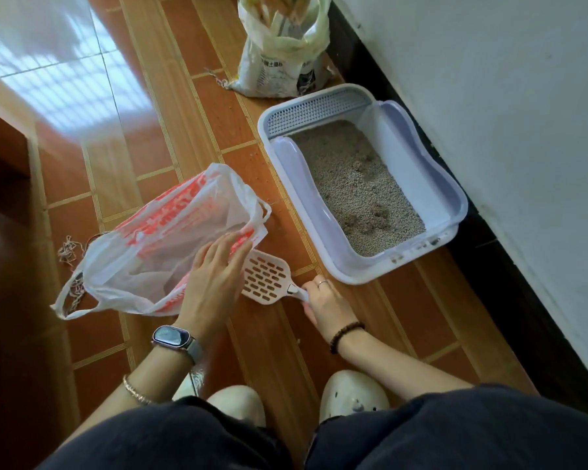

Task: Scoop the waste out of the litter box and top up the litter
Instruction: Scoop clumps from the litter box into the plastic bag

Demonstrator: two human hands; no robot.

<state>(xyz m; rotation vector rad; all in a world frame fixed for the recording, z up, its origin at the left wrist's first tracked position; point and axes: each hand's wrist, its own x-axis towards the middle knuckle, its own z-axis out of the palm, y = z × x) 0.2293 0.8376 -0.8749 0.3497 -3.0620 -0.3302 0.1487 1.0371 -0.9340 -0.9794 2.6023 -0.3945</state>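
Observation:
A pale lavender litter box [431,171] stands on the floor by the wall, holding grey litter [357,188] with a few darker clumps. A white slotted scoop [267,278] lies flat on the floor in front of it, empty. My right hand [326,305] grips the scoop's handle. My left hand [214,276] rests fingers spread on the rim of a white and red plastic bag [150,242], which lies open on the floor to the left. An open sack of litter [282,52] stands beyond the box.
The white wall with a dark skirting [489,232] runs along the right, close behind the box. My knees and two pale slippers [353,395] fill the bottom. Some tangled string [69,250] lies left of the bag. Brown tiled floor lies between bag and box.

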